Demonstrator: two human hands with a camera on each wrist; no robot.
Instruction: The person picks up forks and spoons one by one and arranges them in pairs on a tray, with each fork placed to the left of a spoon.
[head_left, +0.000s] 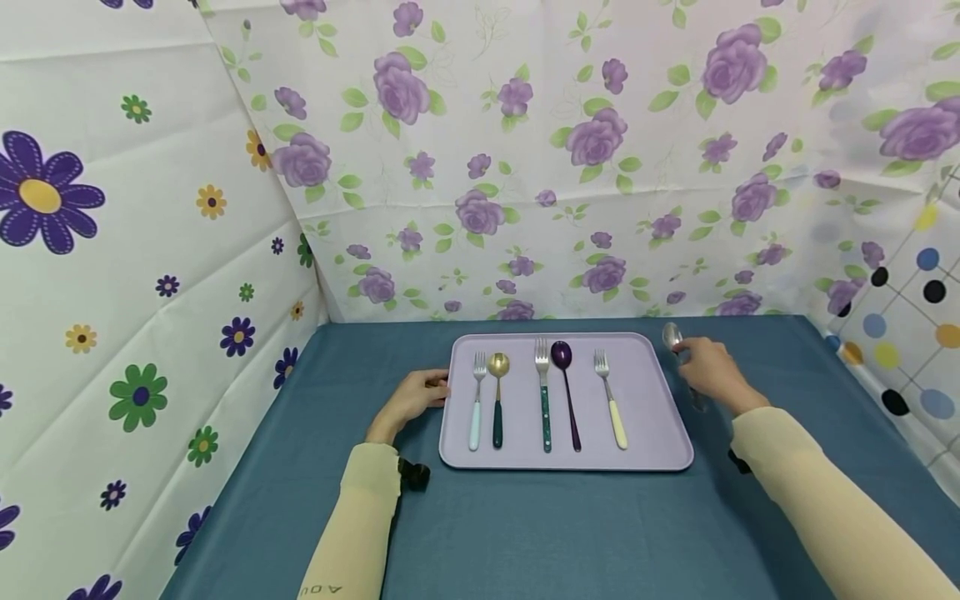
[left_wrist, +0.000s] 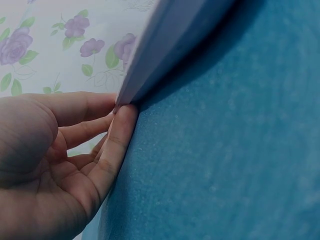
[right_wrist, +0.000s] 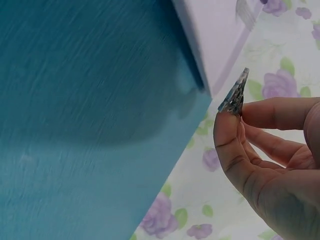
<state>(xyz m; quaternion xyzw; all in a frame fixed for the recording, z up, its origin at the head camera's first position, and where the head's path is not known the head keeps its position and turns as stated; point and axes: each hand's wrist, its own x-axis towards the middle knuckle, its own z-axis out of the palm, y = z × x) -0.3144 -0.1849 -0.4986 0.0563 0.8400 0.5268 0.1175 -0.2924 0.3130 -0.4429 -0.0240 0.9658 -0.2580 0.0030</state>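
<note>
A pale lilac tray lies on the table. My left hand is at its left edge, the rim between thumb and fingers in the left wrist view. Off the tray's right side, my right hand pinches a spoon with a silver bowl and a clear-looking, patterned handle. On the tray, left to right, lie a light-blue-handled fork, a gold spoon with a dark green handle, a green-handled fork, a purple spoon and a yellow-handled fork.
A blue cloth covers the table. Flower-printed sheets hang behind it and on the left; a dotted sheet stands on the right. A black strap piece sits at the left wrist.
</note>
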